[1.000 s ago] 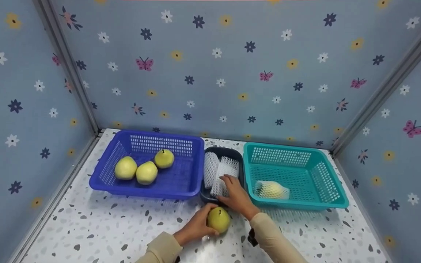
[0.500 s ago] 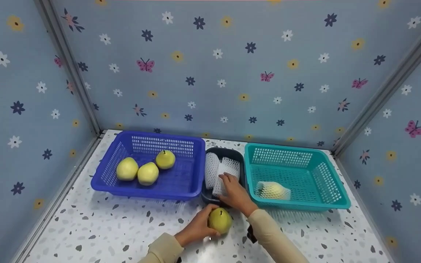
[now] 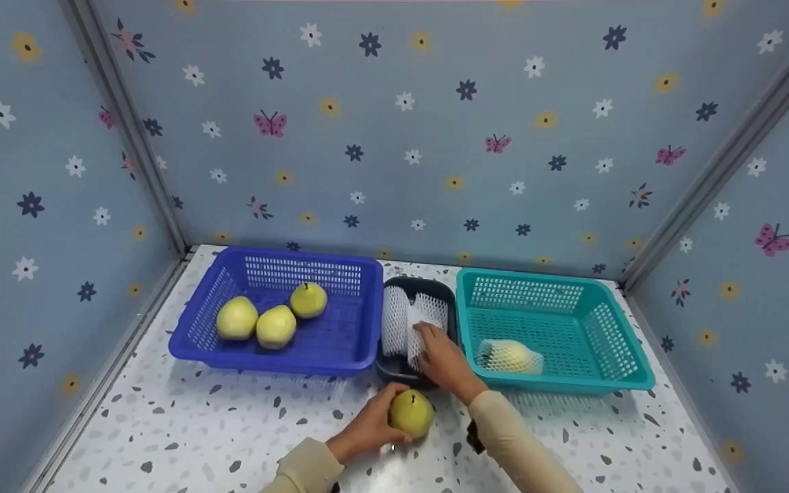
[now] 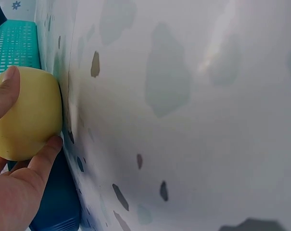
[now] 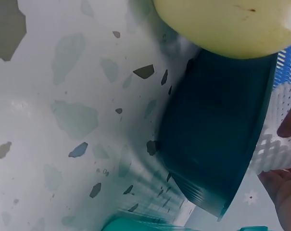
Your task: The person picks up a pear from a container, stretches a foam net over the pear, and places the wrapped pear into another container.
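White mesh sleeve (image 5: 275, 147) and pear (image 3: 416, 416) occupy separate hands (image 3: 370, 426) (image 3: 449, 364).

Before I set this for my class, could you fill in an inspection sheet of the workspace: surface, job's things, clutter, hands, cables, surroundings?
Surface: white speckled tabletop.
Job's things: three bare pears in the blue basket; white net sleeves in the dark tray between the baskets; one netted pear lying in the teal basket; another bare pear in front of the tray.
Clutter: nothing seen.
Hands: left hand grips the pear in front of the tray; right hand pinches a net sleeve at the tray.
Cables: nothing seen.
Surroundings: blue walls patterned with flowers and butterflies, grey strips at the corners.
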